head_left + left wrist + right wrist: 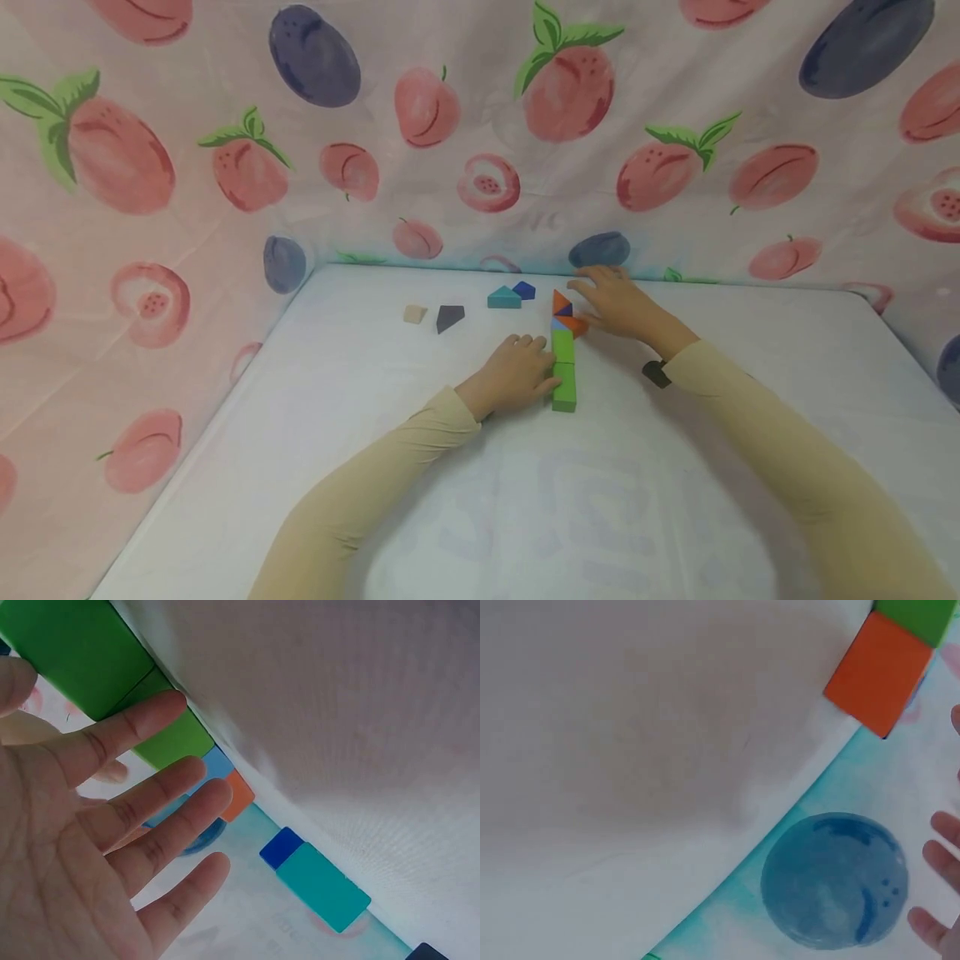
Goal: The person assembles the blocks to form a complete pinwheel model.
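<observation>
Two green blocks [564,387] lie end to end in a line on the white table. At their far end sit orange triangular blocks [576,325] with a light blue triangle [558,322] and a dark blue triangle [567,309] among them. My left hand [513,373] reaches along the left side of the green blocks, fingers spread and fairly straight [142,802], the fingertips at or against them. On the other side my right hand [618,307] hovers beside the orange blocks, its fingers apart; whether a fingertip touches them is unclear. Neither hand grips anything.
Behind the left hand lie a teal triangle [504,298], a blue pentagon block [524,290], a dark grey block [450,317] and a cream block [415,313]. A dark block [656,374] is partly under the right wrist. A fruit-patterned cloth [487,125] hangs behind the table.
</observation>
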